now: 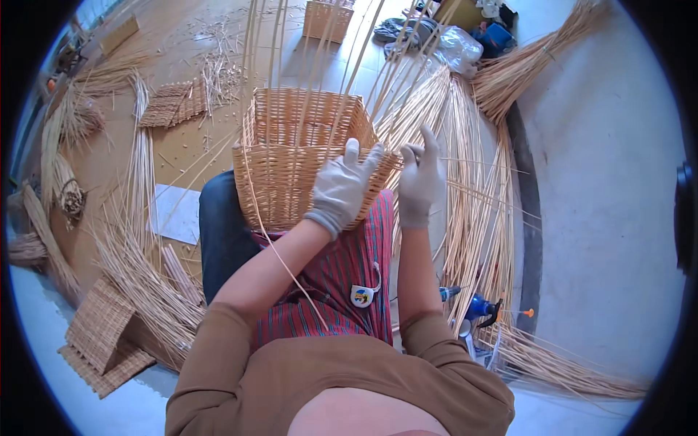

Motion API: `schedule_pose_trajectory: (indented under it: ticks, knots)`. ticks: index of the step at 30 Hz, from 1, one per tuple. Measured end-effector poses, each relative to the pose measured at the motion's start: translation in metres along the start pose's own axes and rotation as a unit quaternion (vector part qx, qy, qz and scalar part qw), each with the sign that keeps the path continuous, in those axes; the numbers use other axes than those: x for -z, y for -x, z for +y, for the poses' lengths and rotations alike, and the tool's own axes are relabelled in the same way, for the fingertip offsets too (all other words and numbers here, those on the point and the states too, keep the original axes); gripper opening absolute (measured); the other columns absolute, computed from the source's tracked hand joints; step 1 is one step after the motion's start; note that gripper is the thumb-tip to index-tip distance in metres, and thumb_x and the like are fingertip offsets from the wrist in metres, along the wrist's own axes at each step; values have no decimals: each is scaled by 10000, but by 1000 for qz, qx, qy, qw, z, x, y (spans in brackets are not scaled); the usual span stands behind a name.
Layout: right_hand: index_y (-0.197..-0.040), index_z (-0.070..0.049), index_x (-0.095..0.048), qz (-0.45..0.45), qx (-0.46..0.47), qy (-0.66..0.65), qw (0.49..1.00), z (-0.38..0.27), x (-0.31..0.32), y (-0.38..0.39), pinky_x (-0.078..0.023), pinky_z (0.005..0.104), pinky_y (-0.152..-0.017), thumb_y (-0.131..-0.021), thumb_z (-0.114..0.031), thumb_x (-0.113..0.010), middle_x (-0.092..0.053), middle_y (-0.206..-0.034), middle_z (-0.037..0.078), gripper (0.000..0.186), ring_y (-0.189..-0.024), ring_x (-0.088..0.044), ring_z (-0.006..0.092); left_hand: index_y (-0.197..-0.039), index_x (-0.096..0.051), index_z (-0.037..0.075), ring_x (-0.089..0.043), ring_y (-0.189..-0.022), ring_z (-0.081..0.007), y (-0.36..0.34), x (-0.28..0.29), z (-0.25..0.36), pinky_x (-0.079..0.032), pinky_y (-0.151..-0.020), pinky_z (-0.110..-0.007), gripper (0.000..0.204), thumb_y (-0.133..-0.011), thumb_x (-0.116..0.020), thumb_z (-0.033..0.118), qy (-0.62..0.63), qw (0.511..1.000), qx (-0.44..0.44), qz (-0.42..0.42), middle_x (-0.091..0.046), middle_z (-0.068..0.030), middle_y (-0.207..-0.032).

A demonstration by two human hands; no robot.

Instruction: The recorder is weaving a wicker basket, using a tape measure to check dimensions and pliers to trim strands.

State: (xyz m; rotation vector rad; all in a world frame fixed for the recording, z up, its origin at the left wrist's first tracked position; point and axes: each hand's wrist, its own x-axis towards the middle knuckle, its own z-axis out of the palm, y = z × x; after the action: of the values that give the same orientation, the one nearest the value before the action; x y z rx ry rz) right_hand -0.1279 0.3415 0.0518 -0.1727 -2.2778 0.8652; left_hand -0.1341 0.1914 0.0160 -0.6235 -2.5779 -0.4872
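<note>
A square wicker basket (pixel 276 185), woven from tan strands, rests tilted on my lap with its mouth facing up and away. Long upright stakes rise from its rim past the top of the view. My left hand (pixel 342 185), in a pale glove, holds the near wall by its right corner, with thumb and fingers at the rim. At that corner is my gloved right hand (pixel 423 174), its index finger raised and its other fingers curled on a thin wicker strand (pixel 483 163) that trails to the right. Another strand (pixel 280 254) hangs over my left forearm.
Bundles of long wicker strands (pixel 465 240) lie on the floor to the right, more (pixel 138 269) to the left. Woven panels (pixel 105 327) sit at lower left. Ahead stands another basket (pixel 327 22). A blue tool (pixel 478 307) lies by my right elbow.
</note>
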Motion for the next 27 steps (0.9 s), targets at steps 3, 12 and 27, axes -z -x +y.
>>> schedule_pose_trajectory:
  ticks: [3, 12, 27]
  knots:
    - [-1391, -81, -516, 100, 96, 202, 970, 21, -5, -24, -439, 425, -943, -767, -62, -754, -657, -1148, 130, 668, -1087, -600, 311, -1468, -437, 258, -665, -825, -252, -9, 5, 17, -552, -745, -376, 595, -898, -537, 119, -21, 996, 28, -80, -488, -191, -1270]
    - [-1019, -84, -734, -79, 143, -187, 969, -45, -29, 79, -538, 345, -768, -853, -21, -706, -727, -938, 70, 179, -853, -680, 234, -1208, -633, 57, -635, -956, -275, 63, 28, -80, -510, -857, -374, 380, -840, -728, 33, 120, 934, 113, 318, -618, -138, -1145]
    - [-1049, -92, -742, -40, 221, -214, 951, -132, -78, 101, -533, 358, -786, -854, -109, -735, -719, -963, 99, 196, -857, -675, 267, -1162, -631, 101, -609, -1058, -187, 58, 63, -172, -540, -879, -322, 307, -878, -735, 154, 405, 892, 159, 125, -584, -89, -1155]
